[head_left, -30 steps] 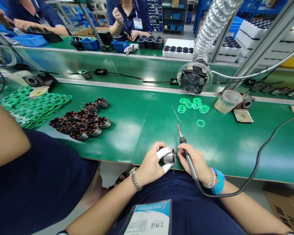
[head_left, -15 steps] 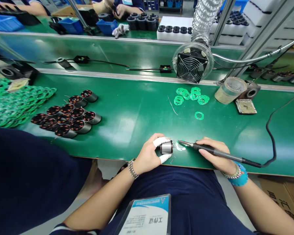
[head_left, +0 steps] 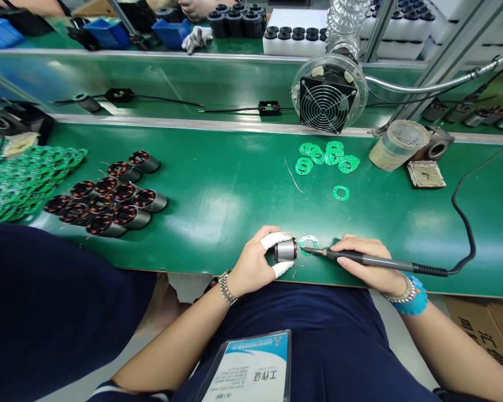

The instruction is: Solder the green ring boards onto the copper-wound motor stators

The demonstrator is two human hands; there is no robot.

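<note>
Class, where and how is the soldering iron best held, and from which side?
Best, I'd judge, by the handle from the right, where the right hand holds it: the long handle lies rightward, while the bare metal tip points left toward the metal cylinder.

Bright, diffuse light lays pale glare on the bench [head_left: 235, 184] left of centre. Wide-angle stretch shows toward the corners; the boards [head_left: 20, 184] at far left look soft, the badge [head_left: 251, 365]'s small print unreadable.
</note>
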